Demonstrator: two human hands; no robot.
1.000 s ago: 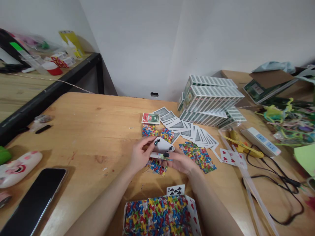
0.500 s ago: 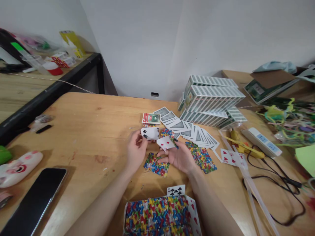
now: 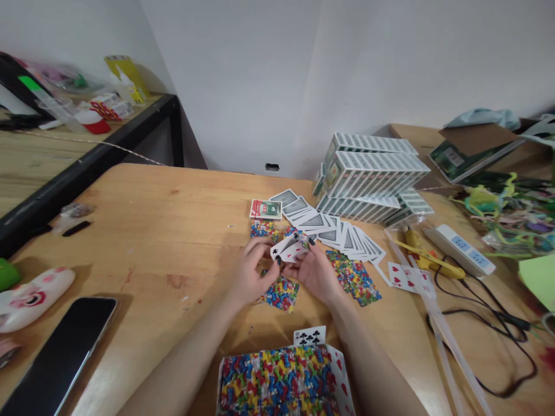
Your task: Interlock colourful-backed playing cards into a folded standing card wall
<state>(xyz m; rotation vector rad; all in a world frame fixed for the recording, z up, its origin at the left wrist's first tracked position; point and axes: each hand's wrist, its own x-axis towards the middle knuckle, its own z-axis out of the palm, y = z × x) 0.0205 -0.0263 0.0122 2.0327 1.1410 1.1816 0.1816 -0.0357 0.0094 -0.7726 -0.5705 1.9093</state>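
Observation:
My left hand (image 3: 255, 270) pinches a white playing card with black pips (image 3: 277, 249) by its near edge. My right hand (image 3: 318, 271) holds a playing card with red pips (image 3: 295, 251), and the two cards meet and overlap between my fingers. Beneath my hands lies a colourful patterned card (image 3: 282, 293) on the table. More patterned cards (image 3: 355, 277) lie to the right of my right hand. Behind my hands is a red and green card box (image 3: 266, 209). A panel of joined patterned cards (image 3: 277, 375) sits nearest me, with a ten of clubs (image 3: 310, 335) at its far edge.
Grey-backed cards (image 3: 329, 228) fan across the table below stacked card cartons (image 3: 377, 173). At right are a power strip (image 3: 460, 249), a yellow glue gun (image 3: 433, 263), clear glue sticks (image 3: 451, 341) and black cables. A phone (image 3: 60, 355) and a white pencil-case-like object (image 3: 39, 297) lie left.
My left hand has moved right and slightly nearer me, bringing its black-pip card against the red-pip card in my right hand. The patterned card by the box is more exposed.

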